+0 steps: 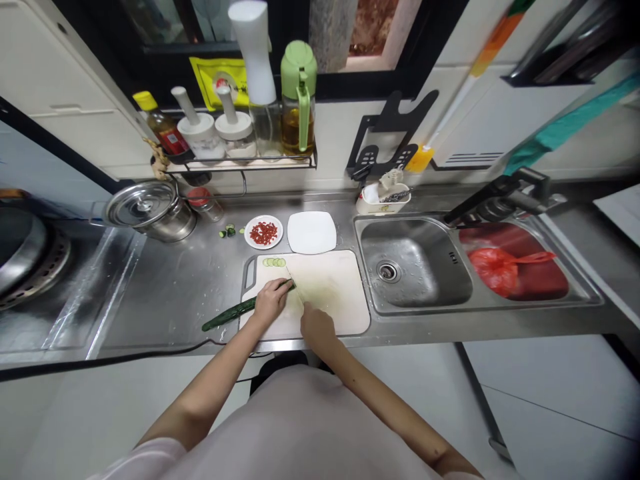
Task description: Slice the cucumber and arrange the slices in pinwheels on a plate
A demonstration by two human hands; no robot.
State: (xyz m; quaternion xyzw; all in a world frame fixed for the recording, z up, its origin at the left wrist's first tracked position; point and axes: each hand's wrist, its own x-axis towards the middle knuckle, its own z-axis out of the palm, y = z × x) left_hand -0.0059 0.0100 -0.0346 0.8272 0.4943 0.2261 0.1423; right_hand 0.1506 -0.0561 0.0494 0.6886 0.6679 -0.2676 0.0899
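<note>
A long green cucumber lies slantwise over the left side of the white cutting board, its far end off the board. My left hand is closed over it close to the cut end. In my right hand is the handle of a knife, whose thin blade stands at the cucumber's right end. The handle is hidden by my fingers. Several pale cucumber slices overlap in a row at the board's upper left.
Behind the board are a plate of chopped red pieces, a white square plate and cucumber scraps. A steel pot stands left. To the right is a double sink with a red plastic bag. Bottles fill the shelf.
</note>
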